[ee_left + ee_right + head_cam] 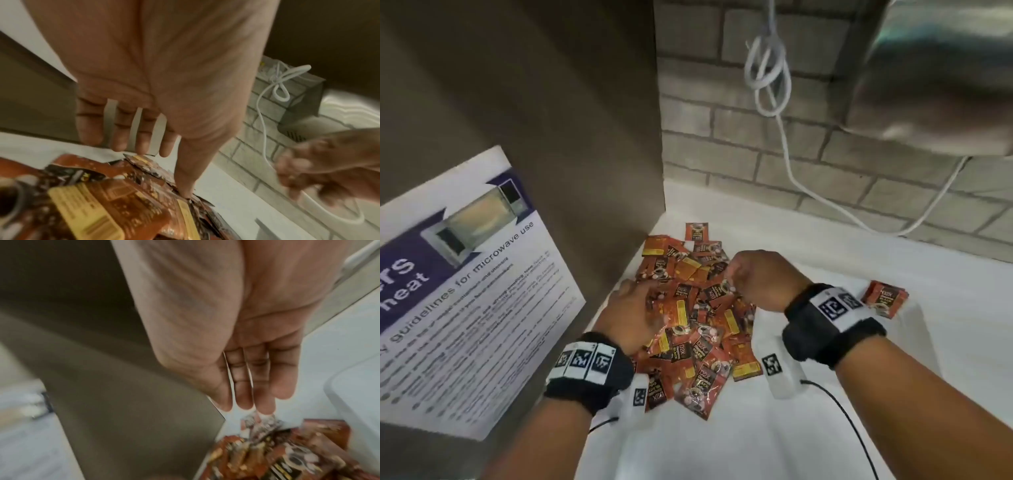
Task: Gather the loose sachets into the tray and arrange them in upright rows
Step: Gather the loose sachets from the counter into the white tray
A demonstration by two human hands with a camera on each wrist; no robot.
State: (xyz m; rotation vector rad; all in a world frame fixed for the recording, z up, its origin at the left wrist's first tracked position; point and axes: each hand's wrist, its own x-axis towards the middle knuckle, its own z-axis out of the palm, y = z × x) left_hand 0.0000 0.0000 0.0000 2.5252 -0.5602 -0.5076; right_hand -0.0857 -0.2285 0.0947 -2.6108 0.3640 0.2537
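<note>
A heap of orange-red coffee sachets [698, 308] lies loose on the white counter against the brown panel. My left hand [633, 294] rests flat on the heap's left side. In the left wrist view its fingers [141, 146] are spread straight and the thumb presses on the sachets [92, 203]. My right hand [736, 277] hovers over the heap's far right part, fingers pointing down. In the right wrist view its straight fingertips [265, 410] touch the edge of one sachet [261, 423]. A small stack of sachets [885, 298] stands in the white tray [924, 329] to the right.
A tall brown panel [585, 137] with a microwave-guidelines poster [465, 291] walls off the left. Behind is a grey brick wall with a knotted white cable [770, 75] hanging onto the counter. A steel appliance [945, 85] overhangs the top right.
</note>
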